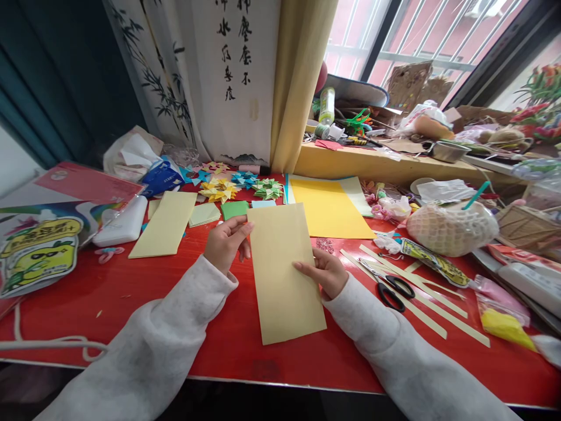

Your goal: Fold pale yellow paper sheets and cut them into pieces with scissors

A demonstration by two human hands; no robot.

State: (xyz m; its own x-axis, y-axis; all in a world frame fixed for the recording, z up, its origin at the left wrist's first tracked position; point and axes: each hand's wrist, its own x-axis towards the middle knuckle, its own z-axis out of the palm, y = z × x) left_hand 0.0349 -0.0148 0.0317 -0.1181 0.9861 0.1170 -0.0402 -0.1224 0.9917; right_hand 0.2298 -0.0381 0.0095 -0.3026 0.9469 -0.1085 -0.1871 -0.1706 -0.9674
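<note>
A pale yellow sheet of paper (283, 275) lies lengthwise on the red table (131, 286) in front of me. My left hand (225, 242) pinches its far left corner between thumb and fingers. My right hand (324, 272) rests on the sheet's right edge with fingers pressing it flat. Black-handled scissors (390, 286) lie just right of my right hand, on top of several cut pale yellow strips (438, 298).
Another pale yellow sheet (164, 225), a bright yellow sheet (328, 207) and folded paper stars (243, 184) lie further back. A white bottle (120, 225) and printed packets (39, 245) sit at the left. A netted bundle (447, 228) and clutter fill the right and the window ledge (372, 164).
</note>
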